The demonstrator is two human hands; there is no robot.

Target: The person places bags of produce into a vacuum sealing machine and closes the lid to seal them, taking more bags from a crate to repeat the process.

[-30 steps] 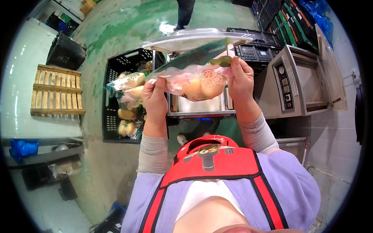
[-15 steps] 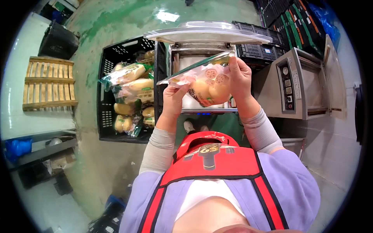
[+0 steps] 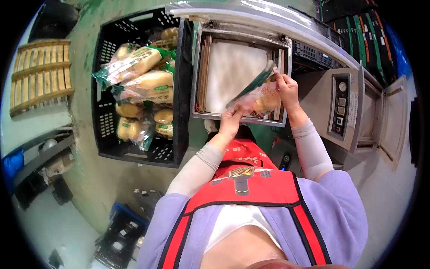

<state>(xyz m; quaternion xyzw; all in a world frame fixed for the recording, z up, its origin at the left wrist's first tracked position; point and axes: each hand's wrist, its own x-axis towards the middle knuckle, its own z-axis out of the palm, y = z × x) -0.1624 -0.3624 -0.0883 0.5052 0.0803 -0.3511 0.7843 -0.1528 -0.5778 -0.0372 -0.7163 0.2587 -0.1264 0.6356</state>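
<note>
Both hands hold a clear printed bag of lotus root (image 3: 265, 99) by its open-end corners, low over the right side of a vacuum sealer chamber (image 3: 237, 71). My left hand (image 3: 231, 122) pinches the near left corner. My right hand (image 3: 287, 89) pinches the far right corner, thumb on top. The bag's green and white top edge slants between them. Pale lotus root shows through the lower part of the bag. The chamber has a white plate inside, and its clear lid (image 3: 264, 18) is raised at the back.
To the left stands a black crate (image 3: 99, 134) with several bagged lotus roots (image 3: 148, 83). A second machine (image 3: 333, 105) with dials stands at the right, its lid raised. Stacked crates (image 3: 354, 40) are at the back right. A wooden pallet (image 3: 41, 74) lies far left.
Both hands have brought the bag down and rightward, from above the machine to the chamber's right side. The view has shifted, so more of the chamber shows.
</note>
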